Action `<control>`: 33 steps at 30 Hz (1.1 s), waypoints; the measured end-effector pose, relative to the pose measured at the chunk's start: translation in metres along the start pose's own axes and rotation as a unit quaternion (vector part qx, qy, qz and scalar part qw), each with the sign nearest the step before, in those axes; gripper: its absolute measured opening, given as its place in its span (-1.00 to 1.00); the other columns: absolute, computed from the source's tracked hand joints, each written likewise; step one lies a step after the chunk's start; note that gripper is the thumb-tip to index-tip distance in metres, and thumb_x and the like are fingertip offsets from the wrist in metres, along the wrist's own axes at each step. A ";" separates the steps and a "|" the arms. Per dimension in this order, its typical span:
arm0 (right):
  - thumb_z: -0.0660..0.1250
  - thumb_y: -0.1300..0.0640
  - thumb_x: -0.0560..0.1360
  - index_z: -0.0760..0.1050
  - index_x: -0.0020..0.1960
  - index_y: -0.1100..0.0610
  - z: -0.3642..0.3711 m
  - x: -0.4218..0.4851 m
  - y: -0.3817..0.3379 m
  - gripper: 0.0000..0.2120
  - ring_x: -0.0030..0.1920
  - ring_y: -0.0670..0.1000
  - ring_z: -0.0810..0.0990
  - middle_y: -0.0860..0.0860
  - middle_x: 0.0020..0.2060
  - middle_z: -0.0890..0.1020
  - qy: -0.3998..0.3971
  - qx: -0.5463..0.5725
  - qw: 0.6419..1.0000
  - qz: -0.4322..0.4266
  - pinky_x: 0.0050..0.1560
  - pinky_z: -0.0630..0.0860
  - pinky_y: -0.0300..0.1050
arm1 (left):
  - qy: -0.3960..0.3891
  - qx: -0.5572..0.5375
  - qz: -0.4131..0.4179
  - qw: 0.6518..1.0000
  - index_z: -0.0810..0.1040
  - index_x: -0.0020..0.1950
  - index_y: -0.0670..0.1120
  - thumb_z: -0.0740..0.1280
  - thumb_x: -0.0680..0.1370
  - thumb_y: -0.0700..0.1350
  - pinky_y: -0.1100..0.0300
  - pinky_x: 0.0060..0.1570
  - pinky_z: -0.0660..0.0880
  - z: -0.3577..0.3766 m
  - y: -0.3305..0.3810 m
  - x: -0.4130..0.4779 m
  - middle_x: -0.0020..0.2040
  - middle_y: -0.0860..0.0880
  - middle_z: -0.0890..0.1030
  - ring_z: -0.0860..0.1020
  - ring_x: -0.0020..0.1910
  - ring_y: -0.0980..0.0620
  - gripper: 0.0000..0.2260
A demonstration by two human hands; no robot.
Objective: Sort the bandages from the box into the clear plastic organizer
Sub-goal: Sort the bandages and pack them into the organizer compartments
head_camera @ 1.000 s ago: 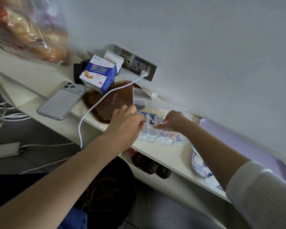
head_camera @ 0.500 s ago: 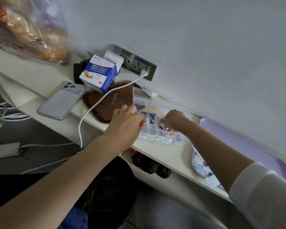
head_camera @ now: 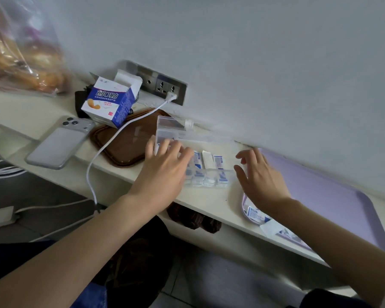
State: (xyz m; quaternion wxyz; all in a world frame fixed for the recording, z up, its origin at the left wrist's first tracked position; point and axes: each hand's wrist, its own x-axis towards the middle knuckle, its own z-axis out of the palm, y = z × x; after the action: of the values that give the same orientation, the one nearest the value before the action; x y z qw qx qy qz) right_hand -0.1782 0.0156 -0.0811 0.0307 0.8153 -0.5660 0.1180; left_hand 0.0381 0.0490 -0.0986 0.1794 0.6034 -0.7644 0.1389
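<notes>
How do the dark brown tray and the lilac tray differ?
The dark brown plastic tray lies left of the clear plastic organizer, the lilac plastic tray right of it. A white cable crosses the brown one; loose wrapped bandages lie on the lilac one. Both rest flat on the shelf.

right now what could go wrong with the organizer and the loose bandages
1. The clear organizer sits near the front edge of the shelf; a push from the left hand resting on it could slide it off.
2. Loose bandages on the purple tray lie at its edge by the right hand; an arm sweep might drop them.
</notes>
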 end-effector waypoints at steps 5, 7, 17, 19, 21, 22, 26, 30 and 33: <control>0.05 -0.02 0.61 0.24 0.37 0.07 0.014 -0.038 0.069 -0.63 0.25 0.02 0.40 0.02 0.32 0.34 -0.141 -0.060 0.988 0.035 0.24 0.36 -0.16 | 0.016 -0.111 0.125 0.986 0.55 -0.07 -0.09 0.34 0.36 -0.29 0.04 -0.11 0.45 0.006 0.043 -0.002 -0.16 -0.04 0.54 0.53 -0.17 -0.07 -0.81; 0.07 -0.08 0.59 0.21 0.40 0.08 0.017 -0.051 0.087 -0.57 0.30 0.03 0.37 0.03 0.37 0.29 -0.173 -0.055 0.981 0.065 0.31 0.35 -0.11 | -0.017 -0.145 0.152 0.978 0.55 -0.13 -0.07 0.32 0.35 -0.28 0.09 -0.23 0.51 0.015 0.062 -0.005 -0.19 -0.01 0.54 0.54 -0.23 -0.02 -0.83; 0.27 -0.30 0.41 0.11 0.45 0.11 0.014 -0.072 0.123 -0.21 0.33 0.16 0.29 0.11 0.36 0.25 -0.234 0.042 0.948 0.209 0.27 0.34 0.02 | -0.198 -0.164 0.161 0.953 0.42 0.24 -0.07 0.24 0.56 0.00 0.08 0.13 0.33 0.049 0.148 0.030 0.20 -0.05 0.46 0.42 0.20 -0.07 -0.71; 0.33 -0.30 0.37 0.10 0.45 0.10 0.012 -0.073 0.128 -0.16 0.33 0.14 0.27 0.10 0.35 0.25 -0.242 0.058 0.946 0.206 0.27 0.31 0.00 | -0.265 -0.120 0.151 0.945 0.33 0.33 -0.08 0.21 0.54 0.16 0.08 0.23 0.25 0.050 0.162 0.038 0.28 -0.07 0.39 0.33 0.29 -0.08 -0.54; 0.39 -0.27 0.34 0.08 0.46 0.10 0.010 -0.075 0.131 -0.11 0.33 0.14 0.27 0.11 0.34 0.25 -0.250 0.079 0.943 0.206 0.28 0.29 -0.02 | -0.304 -0.079 0.147 0.938 0.29 0.36 -0.11 0.21 0.51 0.23 0.07 0.27 0.21 0.054 0.173 0.042 0.32 -0.12 0.36 0.29 0.33 -0.12 -0.43; 0.43 -0.24 0.32 0.07 0.46 0.11 0.009 -0.077 0.131 -0.09 0.33 0.15 0.27 0.11 0.33 0.25 -0.254 0.092 0.940 0.209 0.28 0.29 -0.02 | -0.318 -0.067 0.140 0.935 0.28 0.36 -0.13 0.22 0.50 0.25 0.06 0.28 0.20 0.056 0.177 0.042 0.32 -0.14 0.35 0.27 0.33 -0.13 -0.41; 0.51 -0.10 0.29 0.08 0.44 0.18 0.014 -0.078 0.132 -0.07 0.27 0.17 0.33 0.15 0.28 0.26 -0.268 0.112 0.934 0.207 0.25 0.36 -0.03 | -0.350 -0.055 0.118 0.928 0.34 0.29 -0.17 0.21 0.47 0.32 0.05 0.28 0.20 0.066 0.187 0.042 0.31 -0.16 0.38 0.27 0.33 -0.13 -0.36; 0.54 0.03 0.30 0.12 0.41 0.22 0.020 -0.076 0.130 -0.13 0.22 0.17 0.40 0.15 0.25 0.26 -0.257 0.152 0.932 0.208 0.21 0.41 0.00 | -0.383 -0.084 0.100 0.914 0.38 0.25 -0.16 0.23 0.47 0.31 0.09 0.25 0.23 0.066 0.190 0.045 0.29 -0.15 0.41 0.29 0.31 -0.13 -0.40; 0.53 0.10 0.32 0.16 0.38 0.21 0.018 -0.074 0.130 -0.21 0.17 0.16 0.44 0.14 0.24 0.29 -0.242 0.180 0.929 0.214 0.15 0.40 -0.07 | -0.411 -0.148 0.074 0.896 0.45 0.22 -0.12 0.30 0.49 0.21 0.12 0.14 0.31 0.063 0.193 0.050 0.24 -0.13 0.48 0.38 0.25 -0.12 -0.53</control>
State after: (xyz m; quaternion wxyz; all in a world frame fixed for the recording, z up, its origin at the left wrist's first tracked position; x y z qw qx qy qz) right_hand -0.3208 0.0334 -0.1259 -0.2801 0.6706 -0.6866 0.0204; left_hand -0.1665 0.0235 -0.1327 -0.0747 0.5152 -0.8241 -0.2232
